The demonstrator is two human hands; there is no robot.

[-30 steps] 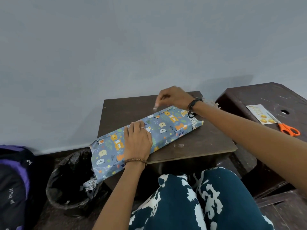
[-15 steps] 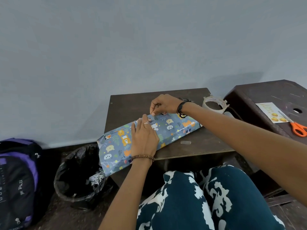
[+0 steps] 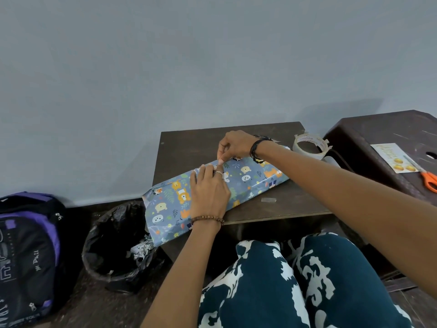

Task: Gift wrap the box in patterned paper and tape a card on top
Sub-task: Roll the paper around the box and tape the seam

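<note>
Two hands on wrapped box (image 3: 246, 183) | left hand (image 3: 209, 190) flat, fingers straight, pressing paper | right hand (image 3: 234, 145) pinching at far top seam, what it pinches unclear | box on small dark table (image 3: 189, 143), long axis near-left to far-right, near end overhanging bin (image 3: 113, 245) | tape roll (image 3: 309, 146) print unreadable | card (image 3: 390, 157) writing unreadable | backpack (image 3: 26, 252) lettering illegible

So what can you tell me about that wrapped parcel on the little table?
The wrapped box is long and flat, covered in glossy blue paper printed with cartoon animals and leaves. It lies diagonally on the dark table, its near-left end jutting past the edge above a black-lined bin. The left hand presses flat on its top; the right hand pinches at the paper's seam along the far edge.
</note>
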